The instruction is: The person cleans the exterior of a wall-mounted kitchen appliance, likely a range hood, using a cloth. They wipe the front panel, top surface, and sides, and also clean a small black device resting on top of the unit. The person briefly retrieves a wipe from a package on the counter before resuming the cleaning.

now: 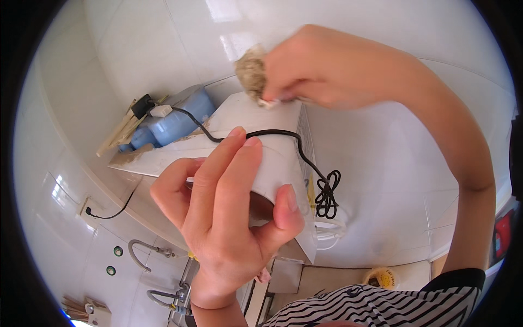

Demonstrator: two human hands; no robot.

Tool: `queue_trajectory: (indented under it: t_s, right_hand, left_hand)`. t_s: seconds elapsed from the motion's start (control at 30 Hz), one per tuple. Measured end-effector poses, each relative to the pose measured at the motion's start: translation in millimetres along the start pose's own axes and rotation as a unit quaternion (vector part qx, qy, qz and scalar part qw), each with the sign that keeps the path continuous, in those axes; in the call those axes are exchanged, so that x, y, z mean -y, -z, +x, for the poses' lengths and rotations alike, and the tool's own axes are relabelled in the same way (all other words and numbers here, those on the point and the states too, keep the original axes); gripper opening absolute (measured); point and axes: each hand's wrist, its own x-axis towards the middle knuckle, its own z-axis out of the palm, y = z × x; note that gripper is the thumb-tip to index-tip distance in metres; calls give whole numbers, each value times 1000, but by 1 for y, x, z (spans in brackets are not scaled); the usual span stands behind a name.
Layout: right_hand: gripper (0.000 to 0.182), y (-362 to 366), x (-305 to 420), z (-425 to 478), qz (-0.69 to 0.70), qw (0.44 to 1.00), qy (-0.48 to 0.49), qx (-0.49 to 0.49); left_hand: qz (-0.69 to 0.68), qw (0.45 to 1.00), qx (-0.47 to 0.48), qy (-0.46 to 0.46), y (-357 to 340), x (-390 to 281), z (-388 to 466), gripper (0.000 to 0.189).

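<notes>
My right hand (314, 69), slightly blurred, grips a bunched greyish-brown cloth (251, 73) beside the white tiled wall, above the far end of a white box-like surface (265, 110). My left hand (233, 196) is raised in front of that surface with its fingers bent around a white object whose dark, round opening (260, 204) shows between finger and thumb; its full shape is hidden. A black cable (271, 132) runs behind the left fingertips from a black plug adapter (143, 106) to a tied bundle of cord (327, 196) hanging at the right side.
Blue rounded containers (175, 118) and wooden sticks (118, 131) lie at the surface's left end. A wall socket with a black plug (88, 211) is further left. Curved grey taps (139, 249) stand at lower left. A yellowish tub (380, 278) sits on the floor.
</notes>
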Motion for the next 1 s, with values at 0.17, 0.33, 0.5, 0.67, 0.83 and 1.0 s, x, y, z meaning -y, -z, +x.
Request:
queue_trajectory:
  t_s: [0.17,0.33,0.5,0.67,0.83,1.0]
  right_hand:
    - [15,-3,6,11,35,999,20,-12]
    - [12,-11,-15,28,-14,1000,25,-6]
    - [13,31,37,9,74,991,-108,28]
    - [12,0,61,52,41,990,60,-124]
    - [11,-15,56,76,-143,986,22,77]
    - [9,10,30,51,-58,987,-58,137]
  left_hand:
    - [4,1000,0,-12,3,-3,11,37]
    - [-77,992,48,89,20,-32,23,40]
    - [-42,998,15,41,47,-43,-40,38]
    - [-80,991,52,89,33,-48,-49,40]
    - [-90,990,49,100,30,-48,-51,39]
    - [-103,989,29,106,25,-48,-55,35]
